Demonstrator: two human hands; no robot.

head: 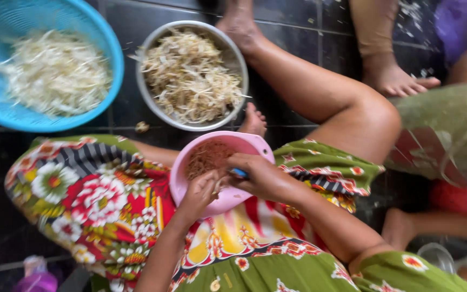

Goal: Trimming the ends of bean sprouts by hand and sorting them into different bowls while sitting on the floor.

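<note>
While the left hand is pinching a pale sprout over the pink bowl on the lap, the right hand, fingers curled around a small blue tool, is trimming best by working close above the bowl.

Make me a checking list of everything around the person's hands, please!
Surface: dark tiled floor, with small scraps scattered.
Job's things: pink bowl on the lap, holding brownish trimmings; blue-handled tool in the right hand; left hand pinching pale sprouts.
Clutter: metal bowl of untrimmed sprouts; blue basket of white sprouts.
Fingers: both hands curled closed over the pink bowl.
Cables: nothing seen.
Surroundings: other people's bare feet nearby.
</note>
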